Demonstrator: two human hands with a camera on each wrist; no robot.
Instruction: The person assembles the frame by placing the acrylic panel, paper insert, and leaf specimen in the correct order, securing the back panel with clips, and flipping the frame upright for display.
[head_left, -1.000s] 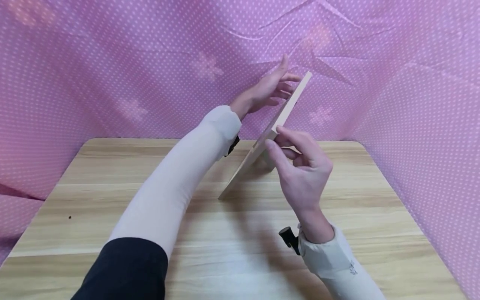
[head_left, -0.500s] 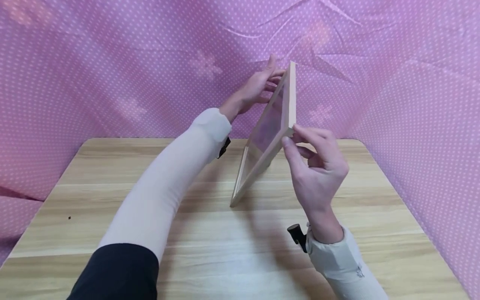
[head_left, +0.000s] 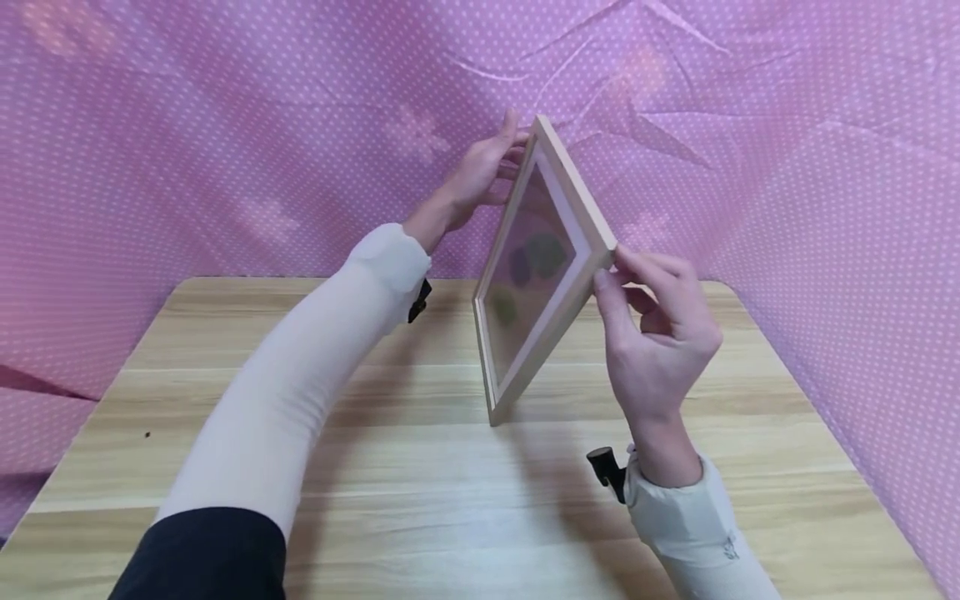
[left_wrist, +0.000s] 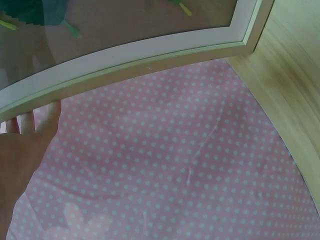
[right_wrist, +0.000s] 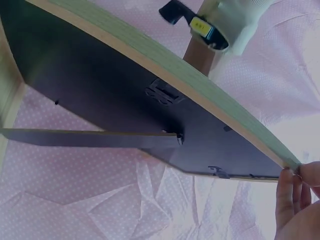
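Note:
A wooden picture frame (head_left: 551, 335) with a white mat stands tilted on one corner in the head view. Blurred green and dark leaf shapes show behind its glazing; a green leaf (left_wrist: 42, 11) is clearer in the left wrist view. My right hand (head_left: 663, 337) pinches the frame's near right corner between thumb and fingers. At the far left edge, my left hand (head_left: 480, 175) touches the frame with extended fingers, thumb raised; the fingertips are hidden. The right wrist view shows the dark backing (right_wrist: 115, 82), from which a support leg (right_wrist: 95, 138) stands out.
Beneath is a light wood-grain table (head_left: 420, 517). Pink dotted cloth (head_left: 315, 142) hangs behind and along both sides. A small dark speck (head_left: 147, 434) lies at the table's left. Each wrist wears a black camera mount (head_left: 606, 472).
The frame has turned from nearly edge-on so its glazed front shows more. My right hand has moved right with its corner; my left hand has shifted left along with the far edge.

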